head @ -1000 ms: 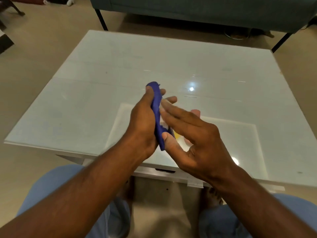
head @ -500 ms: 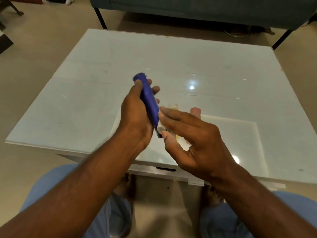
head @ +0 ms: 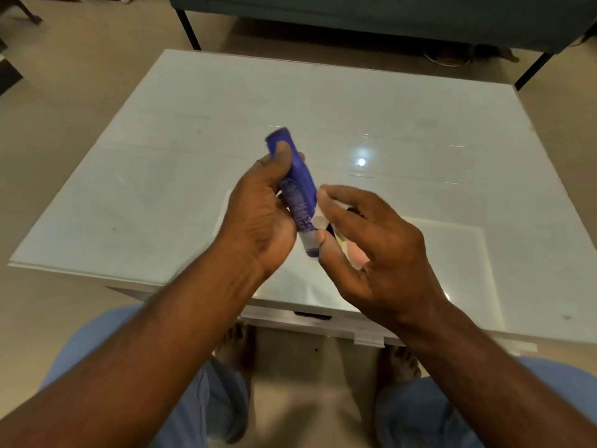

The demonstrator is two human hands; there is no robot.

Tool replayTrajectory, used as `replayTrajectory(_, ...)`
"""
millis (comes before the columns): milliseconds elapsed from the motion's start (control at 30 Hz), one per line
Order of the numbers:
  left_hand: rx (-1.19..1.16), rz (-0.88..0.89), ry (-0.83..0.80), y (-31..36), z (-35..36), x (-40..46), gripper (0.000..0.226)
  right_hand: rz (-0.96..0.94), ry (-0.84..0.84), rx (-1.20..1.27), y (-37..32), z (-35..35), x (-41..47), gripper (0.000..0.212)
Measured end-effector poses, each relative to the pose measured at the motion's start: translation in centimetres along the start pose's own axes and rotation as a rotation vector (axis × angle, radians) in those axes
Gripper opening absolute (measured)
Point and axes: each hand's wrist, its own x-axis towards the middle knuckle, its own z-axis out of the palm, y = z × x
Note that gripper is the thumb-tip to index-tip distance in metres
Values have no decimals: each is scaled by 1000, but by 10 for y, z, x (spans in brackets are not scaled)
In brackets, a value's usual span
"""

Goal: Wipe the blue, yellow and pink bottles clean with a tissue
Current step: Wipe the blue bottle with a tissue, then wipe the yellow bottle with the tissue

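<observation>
Gripping the blue bottle (head: 298, 185) over the near part of the table (head: 161, 176), the left hand (head: 258, 215) curls round it, thumb near its far end. Right hand (head: 368, 240) pinches a white tissue (head: 318, 221) against the bottle's lower end, other fingers loosely bent. Pink bottle (head: 357, 255) lies partly hidden beneath that hand. Sofa (head: 371, 14) beyond the table.

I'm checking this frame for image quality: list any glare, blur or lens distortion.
Head view: a bright lamp glare spot sits on the glossy table; the printing on the blue bottle is smeared, unreadable; the wide lens bows the table edges; the light is dim and warm.
</observation>
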Motion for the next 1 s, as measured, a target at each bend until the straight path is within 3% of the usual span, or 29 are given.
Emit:
replayTrajectory(100, 10, 50, 60, 8, -8, 4, 24, -27, -24, 0, 3, 0, -4, 32)
replayTrajectory(267, 285, 38, -121, -9, -1, -8, 22, -11, 51, -11, -2, -1, 3, 50)
replayTrajectory(333, 392, 90, -93, -10, 0, -6, 19, 28, 21, 10, 1, -3, 4, 43)
replayTrajectory(400, 677, 267, 23, -1, -7, 6, 18, 74, -28, 38, 5, -4, 1, 24)
replayTrajectory(500, 1229, 607, 97, 16, -25, 26, 31, 276, -1, 130, 9, -10, 1, 12)
replayTrajectory(600, 1464, 498, 101, 14, -40, 37, 46, 575, 190, 278, 20, -25, 12, 14)
replayTrajectory(700, 1537, 386, 80, 0, -40, 42, 51, 800, 325, 621, 30, -37, 20, 21)
replayTrajectory(800, 1569, 292, 49, -7, -34, 44, 62, 862, 346, 763, 31, -38, 19, 23)
replayTrajectory(1000, 1725, 237, -15, -4, -32, 46, 90, 863, 356, 779, 34, -40, 17, 28)
